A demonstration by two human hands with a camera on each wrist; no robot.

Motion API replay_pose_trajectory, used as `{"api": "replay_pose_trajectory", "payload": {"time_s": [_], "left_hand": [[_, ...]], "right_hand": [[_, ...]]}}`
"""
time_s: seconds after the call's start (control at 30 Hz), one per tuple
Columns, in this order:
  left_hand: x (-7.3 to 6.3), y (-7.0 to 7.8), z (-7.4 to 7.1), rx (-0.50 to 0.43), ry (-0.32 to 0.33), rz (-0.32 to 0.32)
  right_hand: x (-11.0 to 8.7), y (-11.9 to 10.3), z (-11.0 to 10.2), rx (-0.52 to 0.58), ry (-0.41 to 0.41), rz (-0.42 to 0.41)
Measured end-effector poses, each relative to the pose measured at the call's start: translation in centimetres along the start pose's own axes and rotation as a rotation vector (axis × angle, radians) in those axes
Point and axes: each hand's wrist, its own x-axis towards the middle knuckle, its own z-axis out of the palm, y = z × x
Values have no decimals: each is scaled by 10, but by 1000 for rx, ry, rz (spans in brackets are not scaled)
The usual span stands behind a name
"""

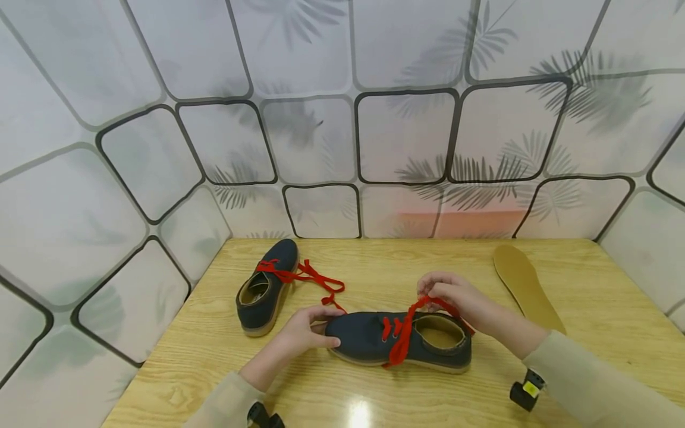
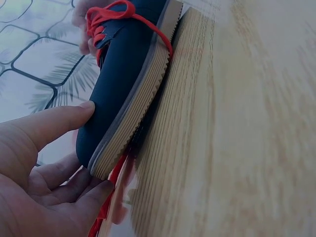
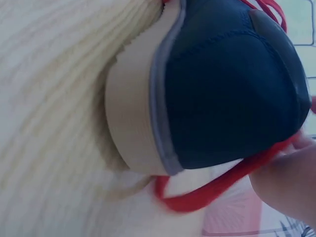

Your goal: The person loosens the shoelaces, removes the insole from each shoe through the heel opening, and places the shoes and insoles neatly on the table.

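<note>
A navy shoe (image 1: 364,336) with a tan sole lies sole down on the wooden table, its toe to the left. Gripping that toe is my left hand (image 1: 306,333); in the left wrist view the thumb (image 2: 74,116) presses on the upper and the fingers curl round the tip. At the far side of the shoe's opening, my right hand (image 1: 455,297) pinches a red shoelace (image 1: 409,333) that loops over the upper. In the right wrist view the shoe's heel (image 3: 222,98) hides most of the fingers, and the lace hangs below it.
Another navy shoe (image 1: 278,279) stands at the back left, its red laces (image 1: 316,275) trailing right toward the held shoe's toe. A tan insole (image 1: 527,285) lies on the table (image 1: 605,309) at the right, beyond my right forearm. Patterned walls enclose the back and sides.
</note>
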Motion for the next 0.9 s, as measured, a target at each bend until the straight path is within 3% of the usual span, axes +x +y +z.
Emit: {"api": "replay_pose_trajectory", "payload": {"time_s": [0.2, 0.33, 0.53, 0.9], "left_hand": [[0, 0, 0, -4, -6, 0], [0, 0, 0, -6, -8, -1], [0, 0, 0, -4, -7, -3], [0, 1, 0, -8, -7, -1]], "right_hand": [[1, -6, 2, -234, -94, -58], [2, -7, 5, -333, -138, -113], [2, -8, 11, -379, -120, -126], [1, -6, 12, -311, -29, -42]]}}
